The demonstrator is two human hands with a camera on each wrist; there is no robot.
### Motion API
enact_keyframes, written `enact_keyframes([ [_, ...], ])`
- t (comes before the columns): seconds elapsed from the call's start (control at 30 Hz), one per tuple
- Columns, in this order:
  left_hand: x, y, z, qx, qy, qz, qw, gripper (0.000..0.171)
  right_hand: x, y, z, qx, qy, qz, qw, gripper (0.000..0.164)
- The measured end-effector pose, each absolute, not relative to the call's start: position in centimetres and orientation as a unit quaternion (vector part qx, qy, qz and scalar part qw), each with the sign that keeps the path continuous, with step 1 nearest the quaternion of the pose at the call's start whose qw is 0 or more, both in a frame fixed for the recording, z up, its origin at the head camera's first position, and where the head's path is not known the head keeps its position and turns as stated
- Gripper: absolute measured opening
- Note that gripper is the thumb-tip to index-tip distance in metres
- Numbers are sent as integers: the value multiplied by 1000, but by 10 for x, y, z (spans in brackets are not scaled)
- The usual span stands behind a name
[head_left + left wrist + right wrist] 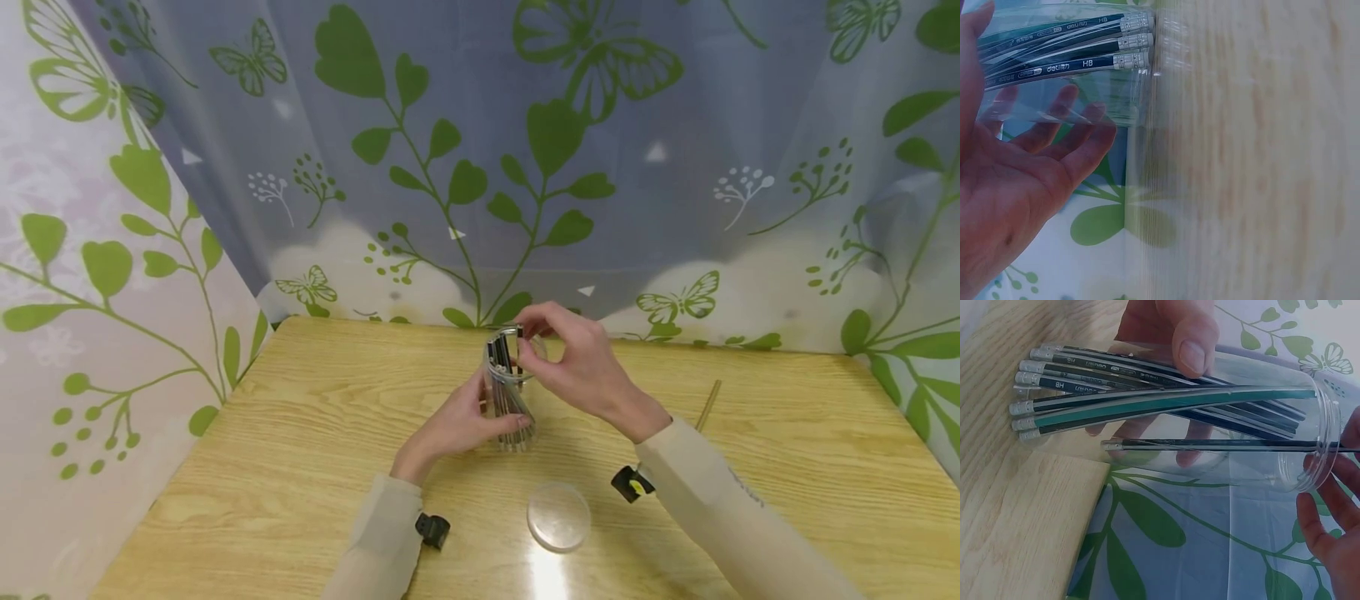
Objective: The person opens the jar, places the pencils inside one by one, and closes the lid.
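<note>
My left hand [457, 421] grips a clear plastic jar [1333, 425], fingers on one side and thumb on the other. Several dark HB pencils [1079, 378] lean inside it, eraser ends down by the jar's bottom. At the open mouth my right hand [581, 358] pinches the upper end of one pencil [1210, 445]. That pencil stands apart from the bunch, its eraser higher than the others in the right wrist view. Close by the wood, the jar's bottom and the white erasers [1132, 59] show in the left wrist view.
A round clear lid [558, 517] lies on the wooden table [300, 433], nearer me than the jar. To the right is a thin brownish stick [708, 404], partly hidden by the right sleeve. A leaf-patterned curtain [480, 250] hangs behind the table's far edge.
</note>
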State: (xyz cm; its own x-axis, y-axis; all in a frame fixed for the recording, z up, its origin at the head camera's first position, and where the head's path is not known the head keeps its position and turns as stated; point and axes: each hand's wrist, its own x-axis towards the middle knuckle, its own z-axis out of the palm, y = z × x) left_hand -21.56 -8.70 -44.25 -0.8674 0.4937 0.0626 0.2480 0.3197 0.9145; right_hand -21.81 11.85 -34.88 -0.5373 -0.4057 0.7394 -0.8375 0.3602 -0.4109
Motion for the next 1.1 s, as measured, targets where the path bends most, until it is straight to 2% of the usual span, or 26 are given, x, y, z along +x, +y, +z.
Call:
enact_keyframes([
  [0.23,-215,-87,-443,231,807,532,111,79,-218,118,-351,407,-788,393,242,27],
  [0.73,-215,-87,-441,231,805,535,110,87,-219,120,-350,397,-802,402,196,18],
  [1.1,-214,-87,-441,226,811,527,112,85,-221,120,-349,415,-796,396,193,16],
])
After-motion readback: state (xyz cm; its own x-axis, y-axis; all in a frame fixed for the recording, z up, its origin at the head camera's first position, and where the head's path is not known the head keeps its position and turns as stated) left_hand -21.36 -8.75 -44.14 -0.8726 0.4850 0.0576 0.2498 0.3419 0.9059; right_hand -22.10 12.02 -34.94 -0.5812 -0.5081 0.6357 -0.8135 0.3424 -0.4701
